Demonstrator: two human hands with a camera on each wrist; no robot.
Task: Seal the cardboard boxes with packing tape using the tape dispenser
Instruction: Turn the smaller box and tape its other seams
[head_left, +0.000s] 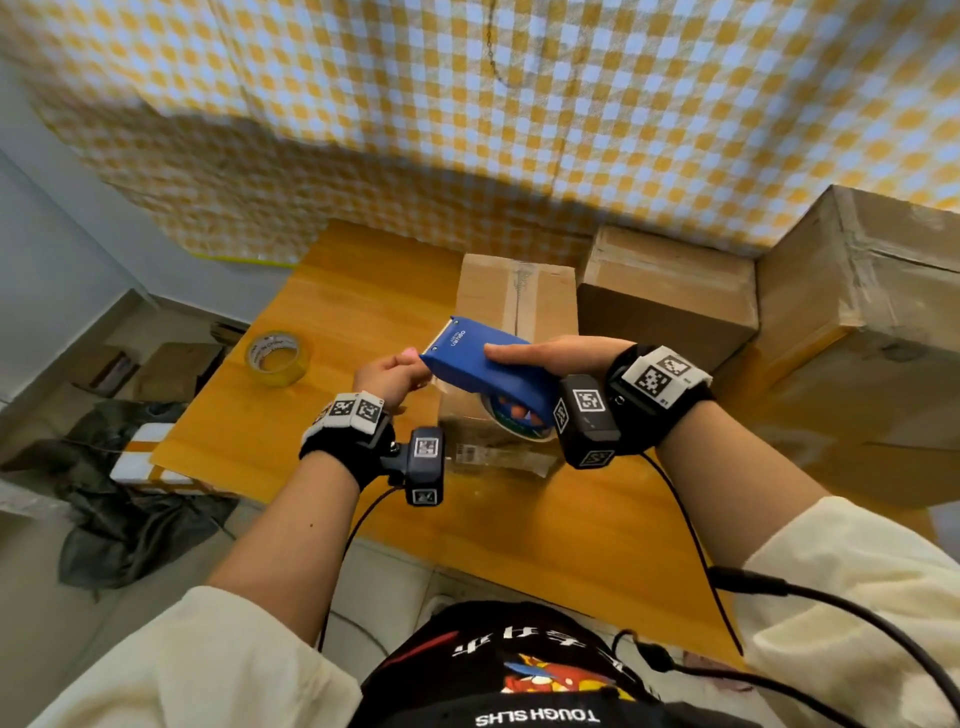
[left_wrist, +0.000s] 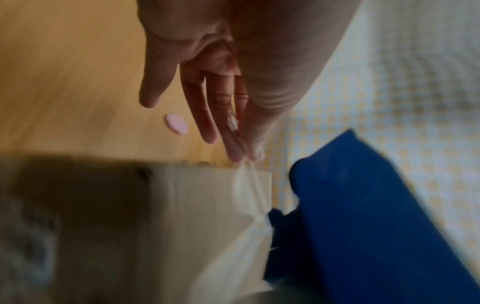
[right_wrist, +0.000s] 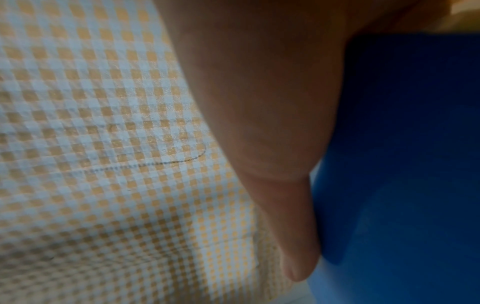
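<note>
Mid-frame in the head view, the right hand wrapped its fingers round the blue tape dispenser, thumb along the top, holding it in the air above the small cardboard box on the wooden table. The left hand, at the dispenser's front end, pinched the loose end of clear tape between thumb and fingertips, other fingers straight. A spare tape roll lay left of centre on the table, well apart, and two bigger boxes stood at the right of the frame against the checked cloth.
</note>
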